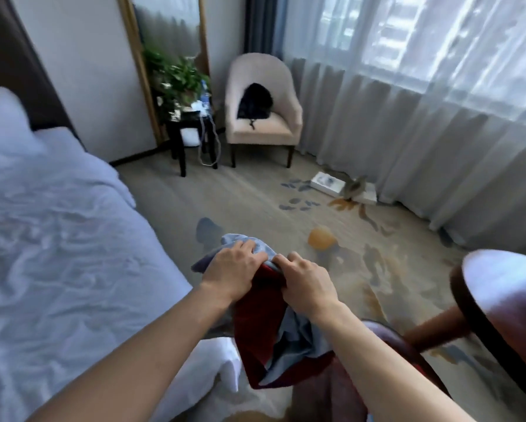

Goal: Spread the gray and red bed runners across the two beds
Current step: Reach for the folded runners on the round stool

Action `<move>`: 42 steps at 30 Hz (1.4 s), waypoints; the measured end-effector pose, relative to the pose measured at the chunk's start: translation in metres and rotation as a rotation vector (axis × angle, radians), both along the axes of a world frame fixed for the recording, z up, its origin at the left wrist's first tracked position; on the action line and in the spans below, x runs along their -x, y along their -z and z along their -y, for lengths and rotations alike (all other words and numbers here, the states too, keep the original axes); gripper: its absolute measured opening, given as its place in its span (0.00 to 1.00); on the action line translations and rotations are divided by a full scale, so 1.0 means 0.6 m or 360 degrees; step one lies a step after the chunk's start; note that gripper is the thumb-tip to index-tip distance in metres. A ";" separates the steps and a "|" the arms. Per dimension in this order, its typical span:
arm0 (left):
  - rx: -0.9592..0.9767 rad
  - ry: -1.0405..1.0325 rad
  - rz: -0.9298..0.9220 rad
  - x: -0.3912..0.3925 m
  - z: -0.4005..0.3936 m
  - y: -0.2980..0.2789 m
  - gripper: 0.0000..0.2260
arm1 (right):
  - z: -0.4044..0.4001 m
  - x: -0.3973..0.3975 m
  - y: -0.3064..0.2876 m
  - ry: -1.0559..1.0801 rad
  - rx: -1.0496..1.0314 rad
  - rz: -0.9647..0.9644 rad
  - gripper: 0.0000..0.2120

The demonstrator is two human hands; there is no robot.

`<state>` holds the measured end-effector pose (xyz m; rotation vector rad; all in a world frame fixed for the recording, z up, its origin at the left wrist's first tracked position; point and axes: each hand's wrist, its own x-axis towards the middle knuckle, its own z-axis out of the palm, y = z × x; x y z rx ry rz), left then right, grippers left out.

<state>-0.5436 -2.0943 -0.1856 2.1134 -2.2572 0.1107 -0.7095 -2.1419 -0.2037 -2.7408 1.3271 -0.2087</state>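
Both sets of fingers are curled tight into the bunched top of the gray and red runner (pixel 273 327), left hand (pixel 234 269) and right hand (pixel 307 283) side by side, beside the white bed (pixel 57 239). It hangs limp and crumpled, so I'd guess it's soft and light; probably best to find the edge or corners first.

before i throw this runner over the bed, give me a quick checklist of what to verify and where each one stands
1. Left hand has a grip on the bed runner: ok, fingers curled on the gray edge.
2. Right hand has a grip: ok, it pinches the fabric next to the left hand.
3. Runner opened out: not ok, it hangs bunched, red and gray folded together.
4. Hands spaced wide enough to spread it: not ok, they are almost touching.
5. Bed ready to receive it: ok, only the wrinkled white cover shows.
6. Second bed: cannot tell, not in view.
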 end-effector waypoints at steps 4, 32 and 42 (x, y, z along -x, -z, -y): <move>0.0015 -0.0208 -0.0045 -0.147 -0.066 -0.022 0.21 | -0.034 -0.156 -0.024 -0.0205 0.0048 0.0022 0.19; -0.0099 -0.1420 -0.0178 -0.861 -0.497 0.118 0.16 | -0.318 -1.028 0.131 -0.1420 -0.0174 -0.0107 0.17; -0.0439 -0.1551 -0.0326 -0.918 -0.530 0.336 0.20 | -0.353 -1.089 0.338 -0.1354 -0.0344 -0.0426 0.23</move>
